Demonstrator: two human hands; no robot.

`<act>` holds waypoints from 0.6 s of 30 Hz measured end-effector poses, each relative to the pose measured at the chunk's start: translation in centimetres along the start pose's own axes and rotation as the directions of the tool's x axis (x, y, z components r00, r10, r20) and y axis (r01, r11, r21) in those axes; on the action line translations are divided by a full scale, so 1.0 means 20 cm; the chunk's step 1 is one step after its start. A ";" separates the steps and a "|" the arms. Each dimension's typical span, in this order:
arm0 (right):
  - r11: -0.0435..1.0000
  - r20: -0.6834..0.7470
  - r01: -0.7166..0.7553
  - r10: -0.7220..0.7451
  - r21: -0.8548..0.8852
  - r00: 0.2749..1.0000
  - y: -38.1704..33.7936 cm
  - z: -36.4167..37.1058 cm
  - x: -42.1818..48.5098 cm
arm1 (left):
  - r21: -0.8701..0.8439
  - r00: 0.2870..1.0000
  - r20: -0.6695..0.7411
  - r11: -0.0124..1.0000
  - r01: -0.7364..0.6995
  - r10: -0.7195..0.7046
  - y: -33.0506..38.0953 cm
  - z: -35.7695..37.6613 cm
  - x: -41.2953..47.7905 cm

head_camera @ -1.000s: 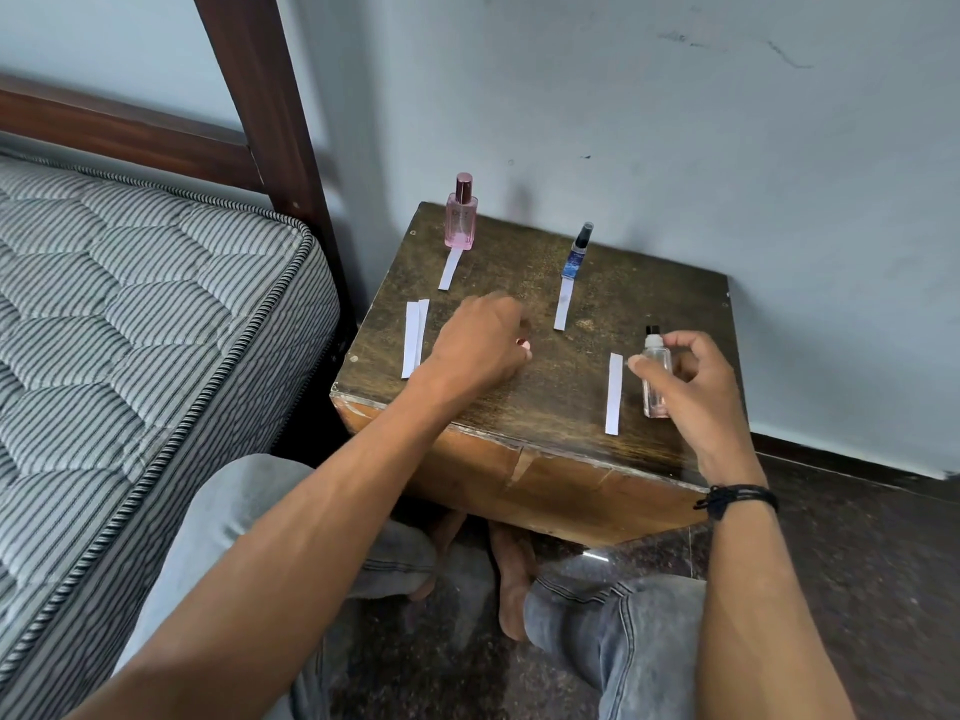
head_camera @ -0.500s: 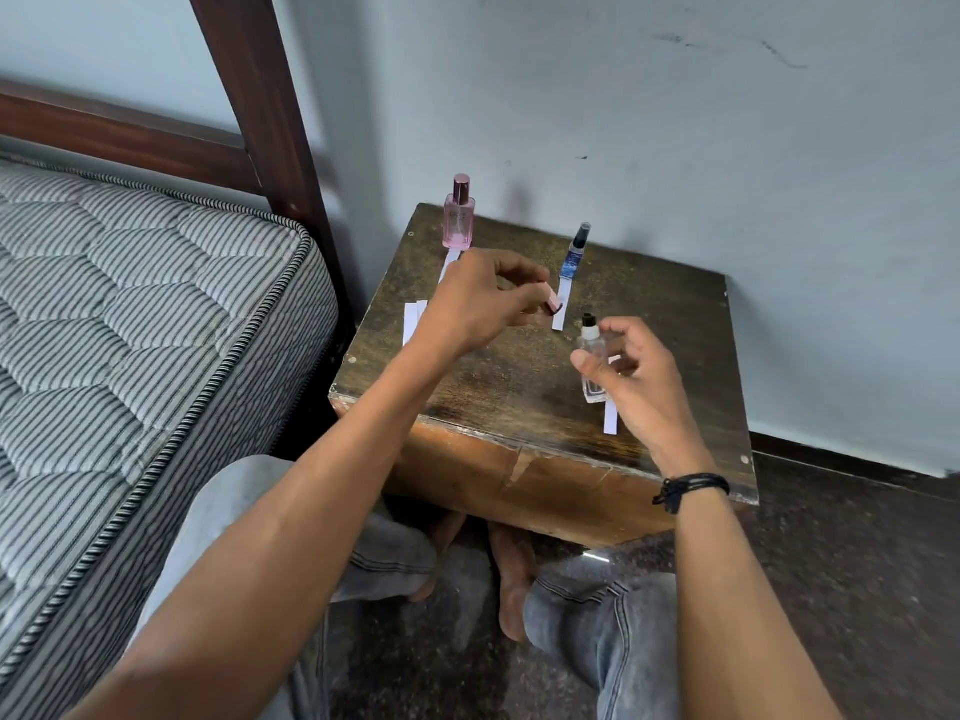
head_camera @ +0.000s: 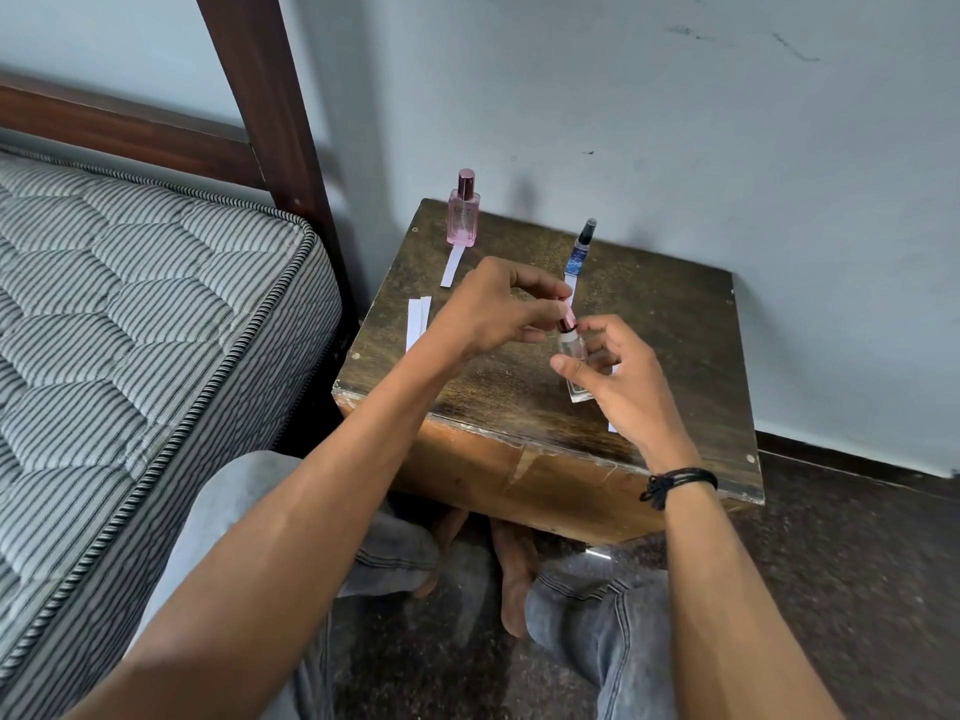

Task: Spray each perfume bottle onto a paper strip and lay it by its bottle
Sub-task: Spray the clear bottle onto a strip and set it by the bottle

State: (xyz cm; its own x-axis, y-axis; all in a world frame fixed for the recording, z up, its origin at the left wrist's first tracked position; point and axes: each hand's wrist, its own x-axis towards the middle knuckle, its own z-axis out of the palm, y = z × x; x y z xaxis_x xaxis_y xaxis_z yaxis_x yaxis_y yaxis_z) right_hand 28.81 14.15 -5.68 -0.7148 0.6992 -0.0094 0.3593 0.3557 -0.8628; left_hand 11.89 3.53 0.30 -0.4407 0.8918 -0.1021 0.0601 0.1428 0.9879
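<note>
We hold the clear bottle (head_camera: 573, 363) above the wooden table (head_camera: 675, 324) in our right hand (head_camera: 618, 387), thumb and fingers closed around its body. Our left hand (head_camera: 493, 311) pinches the pink cap (head_camera: 566, 319) right at the bottle's nozzle. Behind the clear bottle, at the table's far edge, the pink bottle (head_camera: 463, 213) and the blue bottle (head_camera: 583, 247) stand upright, each with a paper strip (head_camera: 452, 267) before it. Two spare strips (head_camera: 418, 324) lie left of it, toward the mattress (head_camera: 130, 314). Our right hand hides most of another strip (head_camera: 612, 427) beneath it.
</note>
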 end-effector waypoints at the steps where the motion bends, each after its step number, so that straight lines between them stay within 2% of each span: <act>1: 1.000 0.005 -0.003 0.003 0.001 1.000 0.00 0.01 0.00 | 0.011 1.000 0.014 1.000 -0.002 0.002 0.00 0.00 0.00; 11: 1.000 -0.026 -0.017 0.017 0.009 1.000 -0.03 0.01 -0.01 | 0.114 0.997 0.061 0.992 -0.057 0.050 -0.02 0.00 0.02; 18: 1.000 -0.021 -0.008 0.008 0.005 1.000 -0.02 0.00 0.00 | 0.340 0.985 0.070 0.925 -0.171 0.156 -0.02 0.02 0.03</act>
State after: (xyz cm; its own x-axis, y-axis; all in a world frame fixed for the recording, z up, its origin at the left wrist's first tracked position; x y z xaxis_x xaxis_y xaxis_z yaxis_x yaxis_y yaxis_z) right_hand 28.74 14.01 -5.27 -0.6994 0.7147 -0.0057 0.3615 0.3470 -0.8654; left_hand 12.01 4.25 -0.17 -0.3621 0.9311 0.0453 0.4357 0.1261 0.8912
